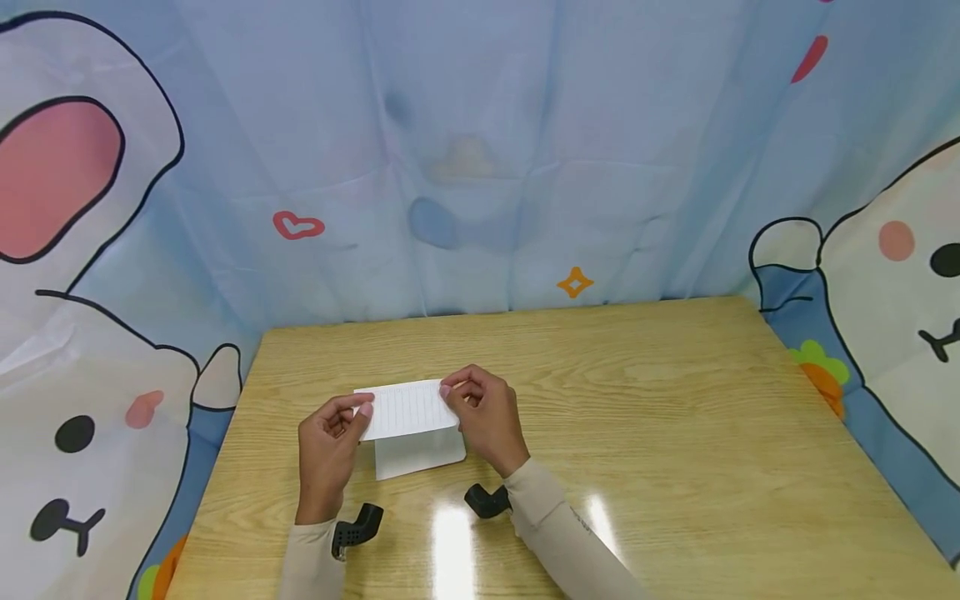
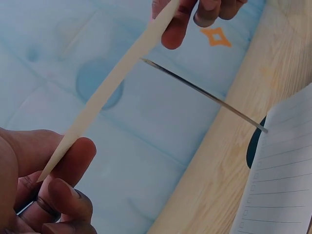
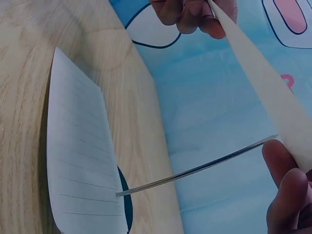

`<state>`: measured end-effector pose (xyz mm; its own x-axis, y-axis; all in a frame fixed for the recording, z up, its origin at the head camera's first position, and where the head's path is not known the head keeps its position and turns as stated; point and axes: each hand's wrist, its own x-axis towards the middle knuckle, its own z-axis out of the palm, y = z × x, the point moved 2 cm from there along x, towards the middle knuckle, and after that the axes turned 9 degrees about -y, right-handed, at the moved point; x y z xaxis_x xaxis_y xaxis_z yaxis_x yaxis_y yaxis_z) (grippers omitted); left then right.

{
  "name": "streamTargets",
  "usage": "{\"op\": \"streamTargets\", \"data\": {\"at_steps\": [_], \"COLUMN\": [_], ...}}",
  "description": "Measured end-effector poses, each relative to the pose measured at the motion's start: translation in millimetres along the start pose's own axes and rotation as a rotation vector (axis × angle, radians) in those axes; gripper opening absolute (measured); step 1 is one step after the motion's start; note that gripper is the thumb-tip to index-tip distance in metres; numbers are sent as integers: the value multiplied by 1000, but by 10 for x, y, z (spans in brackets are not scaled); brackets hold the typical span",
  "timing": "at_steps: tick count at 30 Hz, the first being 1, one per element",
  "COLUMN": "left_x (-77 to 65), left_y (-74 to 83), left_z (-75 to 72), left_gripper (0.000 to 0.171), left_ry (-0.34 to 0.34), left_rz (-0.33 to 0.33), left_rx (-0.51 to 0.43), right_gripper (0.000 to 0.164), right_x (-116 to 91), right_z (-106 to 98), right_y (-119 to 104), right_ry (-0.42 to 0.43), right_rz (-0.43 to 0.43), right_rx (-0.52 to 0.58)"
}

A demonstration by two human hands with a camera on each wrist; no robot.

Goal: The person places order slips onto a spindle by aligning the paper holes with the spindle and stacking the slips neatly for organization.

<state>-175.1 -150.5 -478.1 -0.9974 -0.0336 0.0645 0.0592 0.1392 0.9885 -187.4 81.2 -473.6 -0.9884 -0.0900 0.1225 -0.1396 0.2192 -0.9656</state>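
Observation:
A lined white sheet of paper (image 1: 408, 408) is stretched between both hands over the table. My left hand (image 1: 330, 446) pinches its left end between thumb and fingers; my right hand (image 1: 487, 417) pinches the right end. From the wrist views the held sheet (image 2: 105, 95) is almost edge-on. Below it stands a thin metal spike (image 2: 204, 93), its tip at or very near the sheet's underside; contact cannot be told. Another lined sheet (image 3: 80, 146) sits low around the spike's foot, over a dark rounded base (image 2: 254, 146). In the head view the held sheet hides the spike.
The wooden table (image 1: 637, 417) extends far to the right of the hands. A blue cartoon-print curtain (image 1: 480, 167) hangs behind and at both sides. Black wrist cameras (image 1: 360, 527) are strapped at the sleeves.

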Motion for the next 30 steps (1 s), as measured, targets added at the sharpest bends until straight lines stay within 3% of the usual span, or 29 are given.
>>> {"op": "streamTargets", "data": {"at_steps": [15, 30], "left_x": [-9, -12], "left_y": [-43, -220], "left_z": [-17, 66], "left_gripper": [14, 12], "left_ry": [33, 59], "left_rz": [-11, -10], "left_rx": [-14, -51], "right_gripper": [9, 5], "right_x": [27, 6], "right_z": [39, 41], "right_y": [-10, -7], "right_ry": [-17, -9], "right_rz": [3, 3], "right_rx": [10, -14]}}
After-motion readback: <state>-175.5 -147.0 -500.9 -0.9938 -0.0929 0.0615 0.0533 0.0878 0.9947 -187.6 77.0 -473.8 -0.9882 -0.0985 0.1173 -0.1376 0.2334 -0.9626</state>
